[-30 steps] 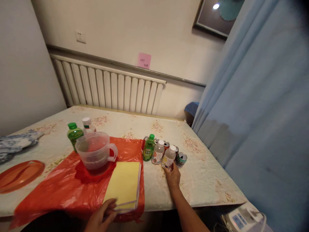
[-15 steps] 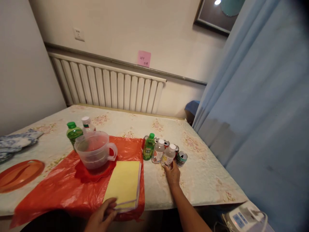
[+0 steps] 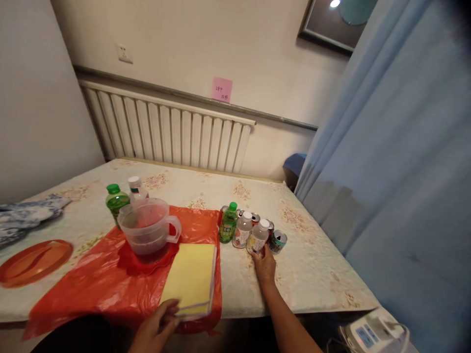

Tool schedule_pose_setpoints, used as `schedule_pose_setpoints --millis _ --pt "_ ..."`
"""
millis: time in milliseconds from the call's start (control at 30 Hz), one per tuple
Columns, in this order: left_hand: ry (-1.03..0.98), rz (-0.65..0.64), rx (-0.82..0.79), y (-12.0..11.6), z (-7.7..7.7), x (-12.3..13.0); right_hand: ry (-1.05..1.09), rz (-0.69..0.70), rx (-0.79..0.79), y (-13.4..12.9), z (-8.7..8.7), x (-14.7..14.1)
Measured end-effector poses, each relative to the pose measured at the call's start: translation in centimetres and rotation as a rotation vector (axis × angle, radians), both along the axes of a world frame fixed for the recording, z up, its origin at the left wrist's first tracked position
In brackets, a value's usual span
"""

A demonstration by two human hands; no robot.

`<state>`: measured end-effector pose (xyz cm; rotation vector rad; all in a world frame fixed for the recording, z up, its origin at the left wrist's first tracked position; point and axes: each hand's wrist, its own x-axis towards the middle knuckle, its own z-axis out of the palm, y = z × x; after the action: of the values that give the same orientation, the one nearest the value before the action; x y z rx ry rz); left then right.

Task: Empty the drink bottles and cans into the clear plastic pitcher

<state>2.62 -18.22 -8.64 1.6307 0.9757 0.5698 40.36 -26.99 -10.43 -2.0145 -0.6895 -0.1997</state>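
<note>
My right hand reaches to the table and has its fingers around the lower part of a clear plastic bottle with a white cap. A second white-capped bottle and a green-capped drink bottle stand just left of it in a row. Several drink cans are partly hidden behind these, with a teal can at the right end. At the near edge, my left hand is loosely open, thumb and fingers apart, beside the lower left corner of a yellow notebook; whether it touches the notebook I cannot tell.
A red plastic sheet lies under the notebook and a red scalloped dish holding a translucent jug. Behind the jug stand a green bottle and a white-capped bottle. An orange tray lies left; a blue curtain hangs right.
The whole view has shifted slightly, with things appearing a little further right. Both hands keep the same places relative to the bottle and the notebook.
</note>
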Motion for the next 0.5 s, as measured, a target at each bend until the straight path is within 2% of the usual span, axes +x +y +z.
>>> schedule_pose_setpoints --millis 500 --pt "-0.013 0.048 0.025 -0.21 0.61 -0.04 0.005 -0.010 -0.035 0.00 0.13 -0.07"
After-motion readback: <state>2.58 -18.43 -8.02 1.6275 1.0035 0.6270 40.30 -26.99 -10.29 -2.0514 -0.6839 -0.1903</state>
